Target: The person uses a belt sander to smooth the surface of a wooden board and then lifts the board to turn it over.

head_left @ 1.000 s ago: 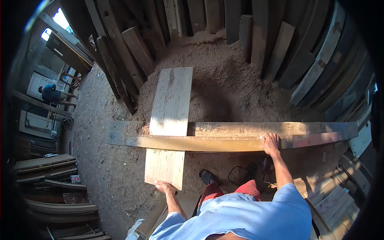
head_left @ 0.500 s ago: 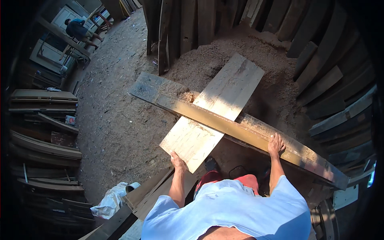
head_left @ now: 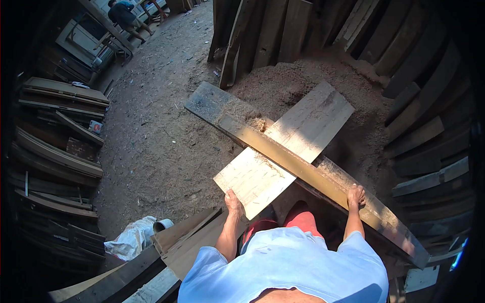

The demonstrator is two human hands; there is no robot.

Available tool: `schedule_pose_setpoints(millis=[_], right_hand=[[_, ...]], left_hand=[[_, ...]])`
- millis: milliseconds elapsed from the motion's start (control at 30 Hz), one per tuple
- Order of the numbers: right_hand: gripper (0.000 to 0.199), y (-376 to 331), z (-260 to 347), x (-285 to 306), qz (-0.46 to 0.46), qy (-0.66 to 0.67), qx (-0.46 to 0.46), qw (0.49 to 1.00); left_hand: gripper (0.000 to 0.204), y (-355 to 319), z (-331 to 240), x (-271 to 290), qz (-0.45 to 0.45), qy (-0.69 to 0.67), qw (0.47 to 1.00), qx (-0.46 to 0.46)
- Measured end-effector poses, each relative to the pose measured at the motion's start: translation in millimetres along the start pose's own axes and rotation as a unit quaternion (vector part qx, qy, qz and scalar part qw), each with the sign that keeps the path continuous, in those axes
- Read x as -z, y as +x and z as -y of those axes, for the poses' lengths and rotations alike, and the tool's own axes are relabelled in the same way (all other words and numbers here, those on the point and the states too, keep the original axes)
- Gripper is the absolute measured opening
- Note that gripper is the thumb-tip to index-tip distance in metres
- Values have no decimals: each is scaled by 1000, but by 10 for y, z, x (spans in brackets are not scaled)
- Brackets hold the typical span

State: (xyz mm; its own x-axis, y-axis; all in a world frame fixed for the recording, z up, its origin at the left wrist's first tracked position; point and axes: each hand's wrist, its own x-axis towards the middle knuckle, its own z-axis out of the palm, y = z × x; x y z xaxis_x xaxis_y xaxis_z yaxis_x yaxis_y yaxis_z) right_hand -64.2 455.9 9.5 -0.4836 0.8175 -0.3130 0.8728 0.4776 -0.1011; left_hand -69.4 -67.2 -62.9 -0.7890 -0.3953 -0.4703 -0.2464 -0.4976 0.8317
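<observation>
Pale wooden board spans both sides of the yellow beam, its near edge pinched by the left hand. The right hand rests curled on the beam; whether it grips, I cannot tell. Beside 1 white sack, 1 cylindrical container hides its contents.

two hands, one pale crosswise board, one white sack, one co-worker

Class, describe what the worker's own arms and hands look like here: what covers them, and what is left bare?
Loose, light blue short sleeves cover the upper arms; the forearms are bare. The left hand and right hand are ungloved, with no watch or bracelet visible.
</observation>
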Motion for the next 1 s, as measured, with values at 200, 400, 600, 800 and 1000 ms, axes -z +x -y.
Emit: schedule_pose_setpoints(millis=[200, 400, 600, 800, 1000], right_hand=[[74, 665, 1200, -622, 92, 345, 102, 928], [63, 887, 2290, -1025, 272, 688, 30, 673], [72, 888, 2242, -696, 267, 657, 12, 705], [54, 1078, 2122, -770, 335, 697, 45, 632], [44, 1186, 2147, -823, 339, 716, 15, 610]], left_hand=[[37, -69, -88, 55, -17, 77, 996, -34], [49, -185, -248, -116, -9, 58, 998, -38], [50, -446, -191, -337, -50, 47, 998, 8], [53, -725, 78, -346, -98, 66, 993, 14], [60, -696, 68, -379, -104, 78, 991, 12]])
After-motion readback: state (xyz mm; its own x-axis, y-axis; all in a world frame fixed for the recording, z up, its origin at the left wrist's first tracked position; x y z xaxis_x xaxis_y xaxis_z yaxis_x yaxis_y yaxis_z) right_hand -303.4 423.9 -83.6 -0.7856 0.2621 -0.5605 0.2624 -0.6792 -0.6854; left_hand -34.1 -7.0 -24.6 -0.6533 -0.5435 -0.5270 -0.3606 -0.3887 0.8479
